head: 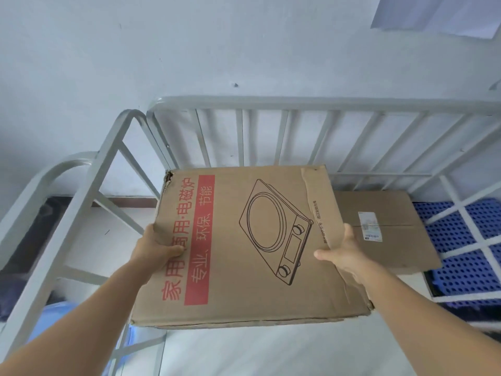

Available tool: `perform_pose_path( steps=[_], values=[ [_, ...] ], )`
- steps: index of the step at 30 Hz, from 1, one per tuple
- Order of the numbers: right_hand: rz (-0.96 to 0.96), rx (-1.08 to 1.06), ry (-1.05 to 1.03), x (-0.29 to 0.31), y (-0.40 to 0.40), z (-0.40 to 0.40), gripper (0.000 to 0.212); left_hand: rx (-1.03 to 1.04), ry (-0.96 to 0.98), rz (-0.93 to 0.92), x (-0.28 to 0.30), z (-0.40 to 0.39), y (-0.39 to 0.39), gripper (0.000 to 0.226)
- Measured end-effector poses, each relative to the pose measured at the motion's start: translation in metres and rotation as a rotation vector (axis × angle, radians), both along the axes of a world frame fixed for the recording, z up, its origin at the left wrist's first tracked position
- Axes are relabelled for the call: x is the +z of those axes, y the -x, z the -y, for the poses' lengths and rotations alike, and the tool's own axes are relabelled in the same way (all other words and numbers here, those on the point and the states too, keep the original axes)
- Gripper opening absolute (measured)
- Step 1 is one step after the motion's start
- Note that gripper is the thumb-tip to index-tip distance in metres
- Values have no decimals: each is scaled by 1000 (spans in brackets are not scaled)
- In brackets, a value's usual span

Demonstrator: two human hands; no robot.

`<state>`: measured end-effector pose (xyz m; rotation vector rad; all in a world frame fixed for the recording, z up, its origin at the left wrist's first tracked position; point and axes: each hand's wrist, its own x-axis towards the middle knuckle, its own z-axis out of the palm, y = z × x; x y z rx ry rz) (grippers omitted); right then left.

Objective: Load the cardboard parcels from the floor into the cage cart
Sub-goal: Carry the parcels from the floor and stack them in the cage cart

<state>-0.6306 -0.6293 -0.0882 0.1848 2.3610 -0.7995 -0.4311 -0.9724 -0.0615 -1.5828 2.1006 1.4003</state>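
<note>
- Two hands are on one big cardboard box (244, 245), mine, one at each side edge.
- My left hand (156, 248) clamps the left edge: the thumb lies flat on the top face beside the red lettering, and the other fingers curl underneath, out of sight.
- My right hand (344, 253) presses against the right edge, thumb stretched across the top face, the other fingers held close together along the side (their tips are hidden behind the cardboard).
- The box is in the air, tilted a little, above the open front of the cage cart (271, 104), with its far end reaching in over the cart floor.
- Its top shows a line drawing of a cooktop and a red band of characters; the far left corner is torn.
- A second, flatter box (385, 229) already lies inside the cart on the blue perforated floor (461, 234), just right of the one I hold, with a white label on top.
- The grey barred back rail stands close to a pale wall (189, 50).
</note>
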Motion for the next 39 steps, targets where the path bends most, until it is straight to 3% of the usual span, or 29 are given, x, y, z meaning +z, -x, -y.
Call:
perform_pose_path(
  steps=[2,8,18,28,33,39],
  values=[
    [40,11,-13,-26,13,9,115,-1,10,42,-19,9,9,63],
    [174,-3,39,-104,43,31,93,14,35,98,-88,28,32,59],
    [273,-89,71,-226,77,66,114,29,-45,203,-221,58,64,69],
    [209,-158,38,-312,87,84,104,-90,72,264,-315,86,94,88],
    [199,-170,50,-348,92,88,95,-111,82,269,-356,97,96,85],
    [164,-157,92,-375,100,93,100,-106,100,225,-386,99,101,85]
  ],
)
